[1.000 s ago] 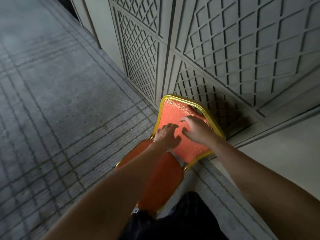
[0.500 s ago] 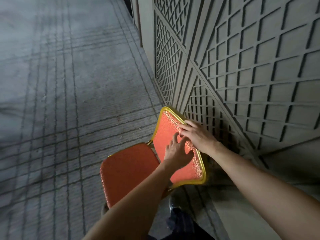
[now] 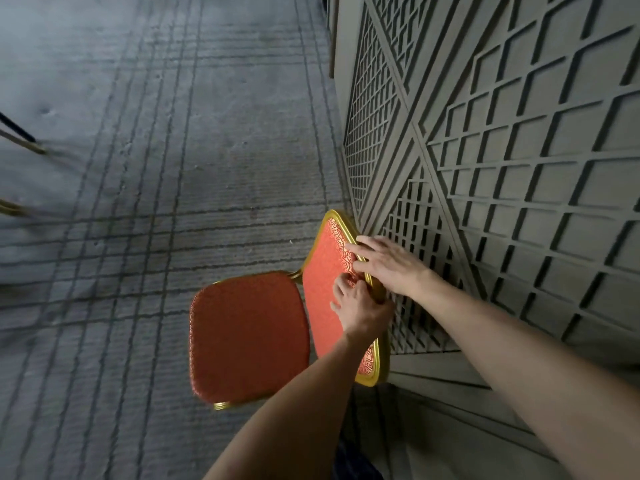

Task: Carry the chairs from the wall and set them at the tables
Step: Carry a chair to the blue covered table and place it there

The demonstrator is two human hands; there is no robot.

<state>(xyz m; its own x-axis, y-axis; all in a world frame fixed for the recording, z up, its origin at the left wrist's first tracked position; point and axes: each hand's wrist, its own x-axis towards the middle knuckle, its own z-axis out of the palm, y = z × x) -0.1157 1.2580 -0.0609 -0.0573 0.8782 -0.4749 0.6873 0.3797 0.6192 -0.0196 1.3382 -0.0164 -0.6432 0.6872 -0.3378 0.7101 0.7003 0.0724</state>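
A chair with a red padded seat point(image 3: 247, 336) and a red backrest point(image 3: 325, 271) in a gold frame stands on the carpet, its back close against the lattice wall. My left hand point(image 3: 356, 303) curls over the backrest's top edge, fingers on the red front. My right hand point(image 3: 391, 263) lies on the same gold top rail a little farther along, fingers spread over the patterned fabric. Both forearms reach in from the lower right. The chair's legs are hidden beneath the seat.
A grey carved lattice wall point(image 3: 502, 150) runs along the right side. Grey striped carpet point(image 3: 156, 168) covers the floor to the left. Thin gold legs of other furniture point(image 3: 20, 143) poke in at the left edge.
The view has swung left so the chair is seen more from above. My left hand has shifted from the backrest's face onto its top edge and curled there; my right hand stays on the rail.
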